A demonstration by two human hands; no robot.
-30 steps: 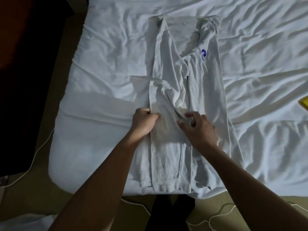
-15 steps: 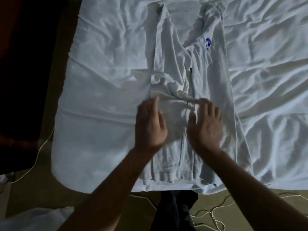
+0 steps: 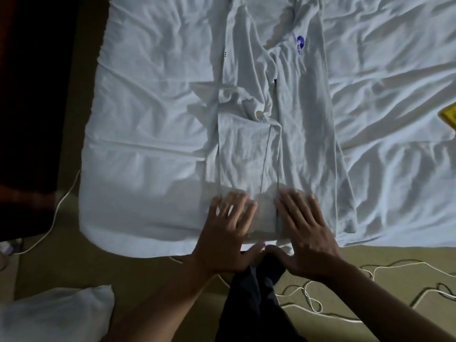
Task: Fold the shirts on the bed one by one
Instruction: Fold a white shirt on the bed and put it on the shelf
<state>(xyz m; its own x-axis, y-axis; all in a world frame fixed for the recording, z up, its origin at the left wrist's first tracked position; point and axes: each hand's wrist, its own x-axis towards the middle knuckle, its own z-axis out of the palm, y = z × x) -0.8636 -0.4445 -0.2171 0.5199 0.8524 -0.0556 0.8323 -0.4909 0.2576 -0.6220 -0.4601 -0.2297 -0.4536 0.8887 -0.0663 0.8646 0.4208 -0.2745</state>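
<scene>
A white shirt point(image 3: 291, 114) with a small blue logo point(image 3: 300, 44) lies lengthwise on the white bed point(image 3: 148, 107), its sides folded inward into a long strip. Its collar end is cut off by the top of the frame. My left hand point(image 3: 228, 228) lies flat, fingers spread, on the left part of the shirt's hem at the bed's near edge. My right hand point(image 3: 306, 233) presses flat on the hem's right part, fingers straight. The two hands lie side by side, thumbs almost meeting over the bed's edge.
A yellow object point(image 3: 449, 117) pokes in at the right edge of the bed. A white pillow point(image 3: 54, 314) lies on the floor at the lower left. White cables point(image 3: 308, 299) trail over the floor below the bed. Dark furniture point(image 3: 29, 119) stands along the left.
Both hands let go of the pinched cloth at the shirt's middle, flattened, and slid down toward me to the hem. The folded strip now lies smoother.
</scene>
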